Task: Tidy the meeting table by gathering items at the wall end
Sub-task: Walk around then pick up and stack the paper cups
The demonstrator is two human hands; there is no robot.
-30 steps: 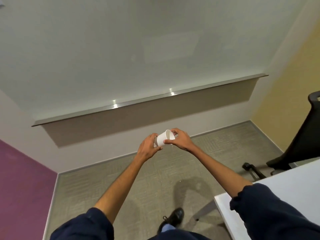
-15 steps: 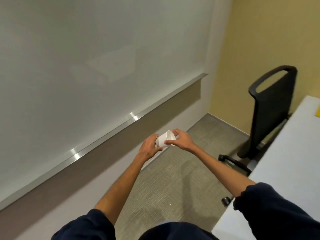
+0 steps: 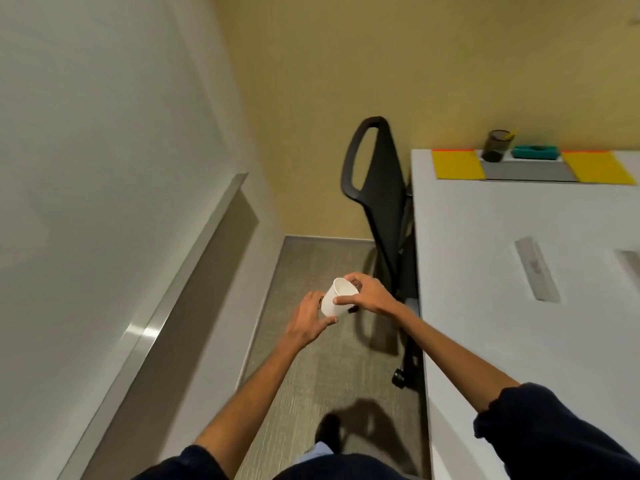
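Nearby, black chair (image 3: pixel 381 188) beside white table (image 3: pixel 502 271).

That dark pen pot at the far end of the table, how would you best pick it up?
Grip the pen pot around its side wall, about halfway up, coming from the near side. It stands upright and round, so fingers wrap it easily. A yellow stick pokes out of the open top, so a grab from above looks awkward. The teal tray sits close on its right, leaving little room on that side.

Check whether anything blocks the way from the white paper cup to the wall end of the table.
Nothing visible does: the white paper cup is held off the white table's edge, whose surface ahead is bare.
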